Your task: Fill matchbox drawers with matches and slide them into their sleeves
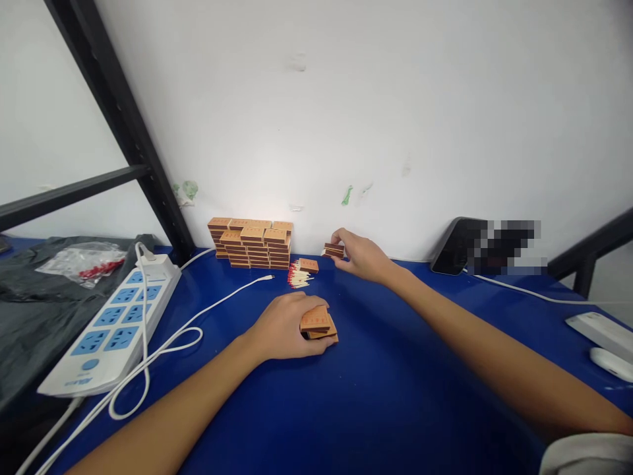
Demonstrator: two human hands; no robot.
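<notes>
My left hand [289, 326] is closed around a small stack of orange matchboxes [315, 320] low over the blue table, thumb and fingers on opposite sides. Farther back, my right hand [363, 254] pinches matchboxes [333, 250] with dark striker sides between thumb and fingers, near the wall; how many it holds I cannot tell. Between the hands lies a pile of loose red-tipped matches [299, 275], with one matchbox [309, 265] lying flat beside it. To the left, several matchboxes are piled in a block [257, 245] against the wall.
A white power strip [113, 323] with a looped white cable [171, 343] lies at left. Beside it, a plastic bag with red-tipped pieces [84, 262] rests on dark sheeting [30, 316]. A black phone [455, 245] leans at the back right; white devices [603, 333] sit at far right.
</notes>
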